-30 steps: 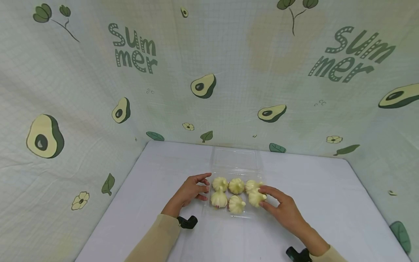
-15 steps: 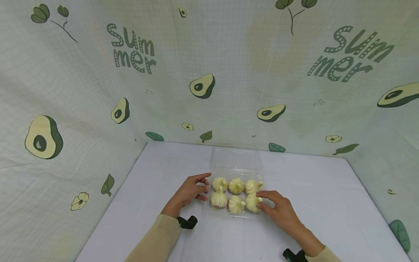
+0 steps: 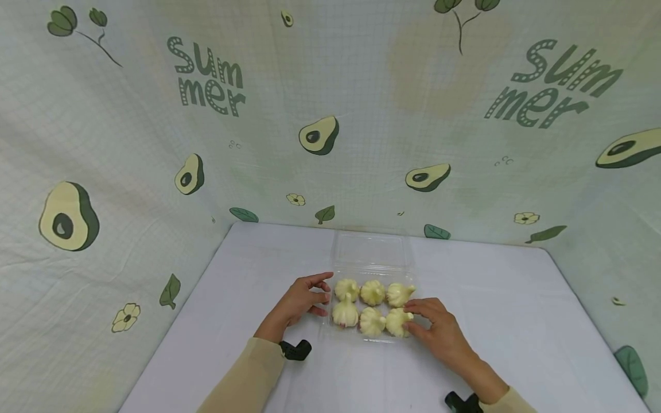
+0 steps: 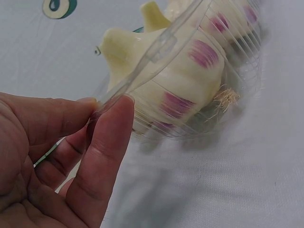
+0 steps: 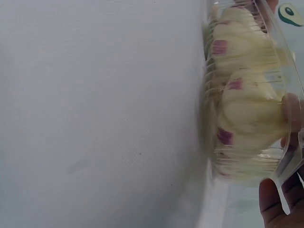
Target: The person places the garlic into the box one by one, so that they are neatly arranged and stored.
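Several pale garlic bulbs [image 3: 373, 293] sit in two rows in a clear plastic clamshell box [image 3: 379, 341] in the head view. My left hand [image 3: 304, 299] is at the box's left side; the left wrist view shows its thumb and a finger [image 4: 111, 142] pinching the clear rim beside a purple-streaked bulb [image 4: 175, 76]. With thumb and fingers, my right hand [image 3: 443, 334] holds the front right garlic bulb [image 3: 397, 322] by its stem end, inside the box. The right wrist view has that bulb [image 5: 249, 111] behind the ribbed clear wall, with a fingertip [image 5: 290, 111] at its stem.
The box's clear lid [image 3: 369, 250] lies folded back toward the rear of the white table [image 3: 289, 246]. A cloth [image 3: 372, 74] printed with avocados and lettering hangs around the back and sides. Each wrist wears a black device [image 3: 296, 350].
My right hand has lowered the garlic bulb leftward and toward me into the front right spot of the box, then shifted slightly. The left hand has stayed at the rim.
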`<state>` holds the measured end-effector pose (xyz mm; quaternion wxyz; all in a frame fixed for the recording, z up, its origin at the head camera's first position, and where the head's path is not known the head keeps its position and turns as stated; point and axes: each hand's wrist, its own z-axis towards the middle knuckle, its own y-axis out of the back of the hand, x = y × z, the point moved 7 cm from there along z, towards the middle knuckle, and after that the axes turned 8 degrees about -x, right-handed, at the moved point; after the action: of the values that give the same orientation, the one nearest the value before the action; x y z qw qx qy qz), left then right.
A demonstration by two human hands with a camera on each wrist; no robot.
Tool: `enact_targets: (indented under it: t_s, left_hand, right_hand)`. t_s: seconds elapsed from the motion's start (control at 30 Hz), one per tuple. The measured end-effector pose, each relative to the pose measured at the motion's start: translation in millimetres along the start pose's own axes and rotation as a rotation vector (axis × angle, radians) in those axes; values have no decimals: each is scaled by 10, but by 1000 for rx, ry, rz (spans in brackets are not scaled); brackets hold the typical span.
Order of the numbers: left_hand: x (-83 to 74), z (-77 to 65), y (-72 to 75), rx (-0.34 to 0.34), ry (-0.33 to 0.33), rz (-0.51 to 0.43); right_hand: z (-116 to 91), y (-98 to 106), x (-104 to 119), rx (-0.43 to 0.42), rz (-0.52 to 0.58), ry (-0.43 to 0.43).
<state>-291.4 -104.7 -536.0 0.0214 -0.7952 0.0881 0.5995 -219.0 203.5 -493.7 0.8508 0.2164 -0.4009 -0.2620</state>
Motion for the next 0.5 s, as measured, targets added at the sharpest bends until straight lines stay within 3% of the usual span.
enact_targets:
  t_s: [0.5]
  left_hand:
    - [3, 10, 1, 3, 7, 7]
  right_hand:
    - [-11, 19, 79, -4, -23, 72]
